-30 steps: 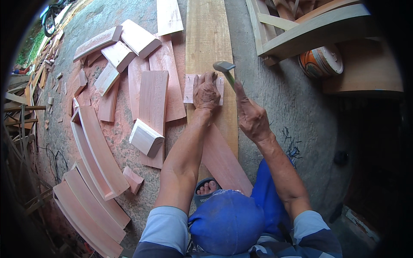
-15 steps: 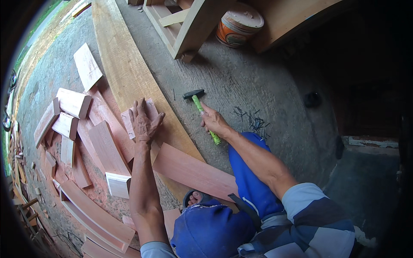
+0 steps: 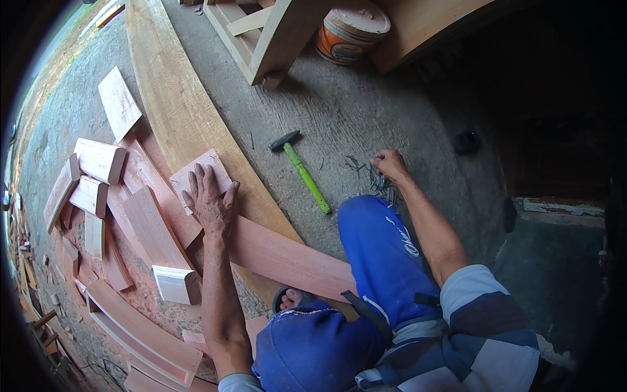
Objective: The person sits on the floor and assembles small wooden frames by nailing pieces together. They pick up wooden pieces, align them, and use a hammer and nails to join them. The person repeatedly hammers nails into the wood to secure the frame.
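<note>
My left hand (image 3: 210, 202) lies with fingers spread on a small pinkish wood block (image 3: 212, 164), pressing it over the end of a reddish board (image 3: 287, 251) and a long yellowish plank (image 3: 189, 98). Over a pile of loose nails (image 3: 385, 189) on the concrete, my right hand (image 3: 390, 163) is closed, fingertips pinched together. What is in that pinch, if anything, is too small to make out. Between the two hands a hammer (image 3: 302, 173) with a bright green handle and dark head rests on the floor, touched by neither.
Left of the plank lie several cut wood pieces (image 3: 101, 160) and curved mouldings (image 3: 140, 333). A wooden frame (image 3: 281, 42) and a lidded orange and white bucket (image 3: 353, 32) stand at the far side. A single nail (image 3: 251, 139) lies near the hammer head.
My right hand has let go of the hammer, leaving it on the floor, and has moved right to the nails. My left hand stays on the block.
</note>
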Tool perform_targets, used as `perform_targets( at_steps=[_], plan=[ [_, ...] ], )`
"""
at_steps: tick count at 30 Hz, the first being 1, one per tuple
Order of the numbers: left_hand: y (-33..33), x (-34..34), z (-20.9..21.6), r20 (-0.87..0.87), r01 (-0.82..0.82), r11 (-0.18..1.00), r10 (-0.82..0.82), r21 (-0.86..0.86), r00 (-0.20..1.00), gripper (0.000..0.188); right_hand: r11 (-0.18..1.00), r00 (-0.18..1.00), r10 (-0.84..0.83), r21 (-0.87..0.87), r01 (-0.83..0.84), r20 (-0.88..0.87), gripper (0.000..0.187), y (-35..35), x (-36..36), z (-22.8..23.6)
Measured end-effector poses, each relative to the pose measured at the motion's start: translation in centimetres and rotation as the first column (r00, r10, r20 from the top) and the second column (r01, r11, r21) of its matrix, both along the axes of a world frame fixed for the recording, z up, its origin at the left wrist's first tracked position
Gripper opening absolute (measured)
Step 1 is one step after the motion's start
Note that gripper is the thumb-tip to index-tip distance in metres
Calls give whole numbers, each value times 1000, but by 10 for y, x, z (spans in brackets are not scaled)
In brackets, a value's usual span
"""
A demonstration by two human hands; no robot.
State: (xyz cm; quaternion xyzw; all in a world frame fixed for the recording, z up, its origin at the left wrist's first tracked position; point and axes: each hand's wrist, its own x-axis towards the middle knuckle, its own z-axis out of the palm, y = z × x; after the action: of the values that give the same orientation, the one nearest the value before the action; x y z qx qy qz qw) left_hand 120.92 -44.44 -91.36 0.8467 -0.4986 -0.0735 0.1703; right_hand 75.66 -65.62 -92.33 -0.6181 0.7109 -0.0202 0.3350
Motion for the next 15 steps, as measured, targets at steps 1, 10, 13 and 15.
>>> perform_targets(
  at_steps=[1,10,13,15],
  plan=[
    [1,2,2,17,-11,1000,11,13,1000,86,998,1000,-11,67,12,-17,24,1,18,11],
    [-10,1,2,-20,-69,997,69,-41,997,86,990,990,-18,140,-1,137,19,-18,31,15],
    [-15,23,-3,-58,-7,1000,5,-19,998,81,968,839,-142,250,7,526,16,-7,72,41],
    [-16,40,-13,-192,9,996,-26,-85,981,67,958,681,-130,268,-101,720,15,13,126,51]
  ],
)
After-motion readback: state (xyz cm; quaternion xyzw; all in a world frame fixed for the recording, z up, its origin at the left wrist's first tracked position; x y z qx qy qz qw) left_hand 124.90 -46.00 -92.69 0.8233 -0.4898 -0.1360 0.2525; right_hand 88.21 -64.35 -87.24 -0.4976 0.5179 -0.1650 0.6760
